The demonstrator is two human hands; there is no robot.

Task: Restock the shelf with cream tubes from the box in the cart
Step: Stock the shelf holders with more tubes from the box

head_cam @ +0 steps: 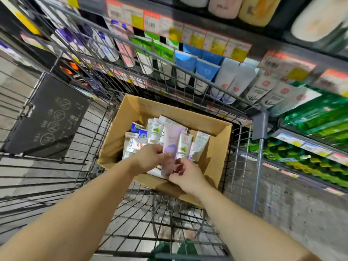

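Note:
An open cardboard box (pixel 211 127) sits in the wire cart (pixel 105 113) and holds several cream tubes (pixel 199 146), white, green and blue. A pale purple tube (pixel 170 142) stands above the others. My left hand (pixel 150 157) pinches its left edge near the middle. My right hand (pixel 185 172) grips its lower end from the right. Both forearms reach in from the bottom of the view. The shelf (pixel 254 44) lies beyond the cart's far rim, with rows of tubes (pixel 205 70) hanging under price tags.
The cart's black fold-down flap (pixel 47 117) stands at the left. Green packages (pixel 320 117) fill lower shelves at the right. Bottles (pixel 259 8) line the top shelf. Grey floor (pixel 293 200) shows right of the cart. Something green (pixel 163 249) lies under the cart basket near me.

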